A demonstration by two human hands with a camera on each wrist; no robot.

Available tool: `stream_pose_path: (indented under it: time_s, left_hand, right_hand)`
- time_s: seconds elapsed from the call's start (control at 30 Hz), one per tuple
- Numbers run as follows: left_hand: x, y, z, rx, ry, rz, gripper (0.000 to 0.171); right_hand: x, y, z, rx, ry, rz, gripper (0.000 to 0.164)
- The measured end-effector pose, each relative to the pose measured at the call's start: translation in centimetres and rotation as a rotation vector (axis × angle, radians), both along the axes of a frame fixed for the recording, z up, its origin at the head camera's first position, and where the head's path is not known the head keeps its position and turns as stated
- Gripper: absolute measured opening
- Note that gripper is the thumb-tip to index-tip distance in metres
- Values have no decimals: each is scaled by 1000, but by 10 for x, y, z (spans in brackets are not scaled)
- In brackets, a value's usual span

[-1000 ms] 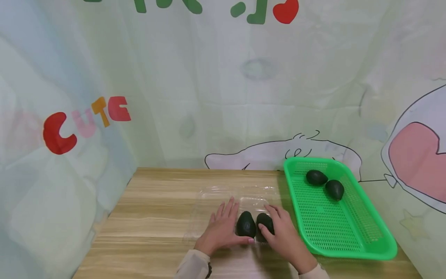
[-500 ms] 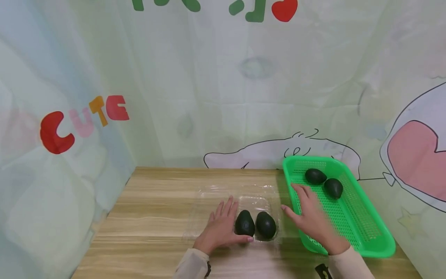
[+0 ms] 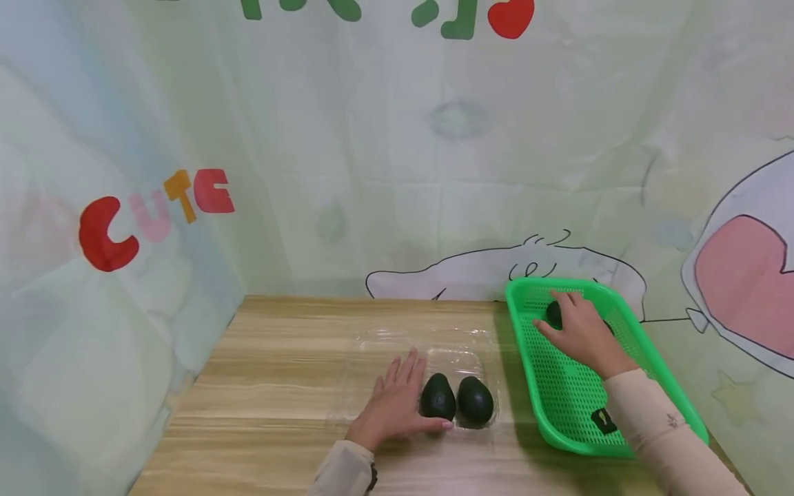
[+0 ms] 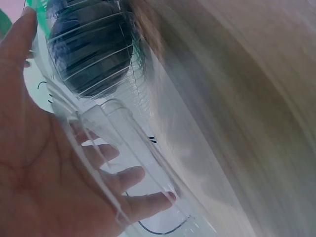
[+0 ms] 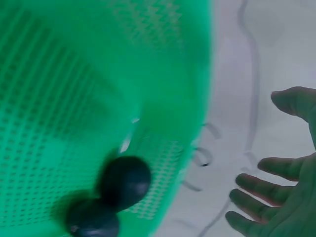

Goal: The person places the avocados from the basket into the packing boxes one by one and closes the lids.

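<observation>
The bare right hand (image 3: pixel 583 334) has just left the egg-shaped, dark green avocado (image 3: pixel 475 401) that it was touching a second ago, and now hangs over the far end of the shallow, green, perforated plastic basket (image 3: pixel 567 393); the work thus seems to have turned from placing to fetching. Its fingers are spread, and the right wrist view shows them apart from two more dark avocados (image 5: pixel 125 181), which lie touching each other in that far end.

The left hand (image 3: pixel 397 406) keeps its place, fingers straight and fanned over the left part of the open, clear plastic container (image 3: pixel 455 359), thumb reaching across the near end of a second dark green avocado (image 3: pixel 438 396); it appears to be steadying the container. Both of those avocados sit side by side in the container's right part, which suggests that the work is about half done.

All this stands on a pale table with brown wood grain (image 3: pixel 279 372), the basket at its right; behind hangs a pale green printed curtain (image 3: pixel 397 138), with multicoloured "CUTE" lettering (image 3: pixel 180 195) at the left and a pink heart (image 3: pixel 735 269) at the right.
</observation>
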State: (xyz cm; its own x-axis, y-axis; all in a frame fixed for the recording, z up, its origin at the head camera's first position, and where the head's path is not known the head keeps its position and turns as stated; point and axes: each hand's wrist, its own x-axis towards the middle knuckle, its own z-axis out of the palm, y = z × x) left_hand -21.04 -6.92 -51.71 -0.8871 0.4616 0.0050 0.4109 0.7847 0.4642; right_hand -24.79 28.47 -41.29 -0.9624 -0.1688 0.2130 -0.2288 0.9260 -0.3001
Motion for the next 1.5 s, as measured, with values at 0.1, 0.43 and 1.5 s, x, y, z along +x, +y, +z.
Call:
stream_pose_path:
  time_s: [0.1,0.43,1.5]
  left_hand:
    - [-1,1,-1,0,-2,-6,128]
    - [-2,3,-2,-15,-5,3,130]
    - [4,-1,-5,2,16,10,129]
  right_hand:
    - [-17,12,-8,19,-39,-14,77]
    - [-55,39,-26,85,-65,-37,82]
    - [-85,63,-73,152,-141,-93,81]
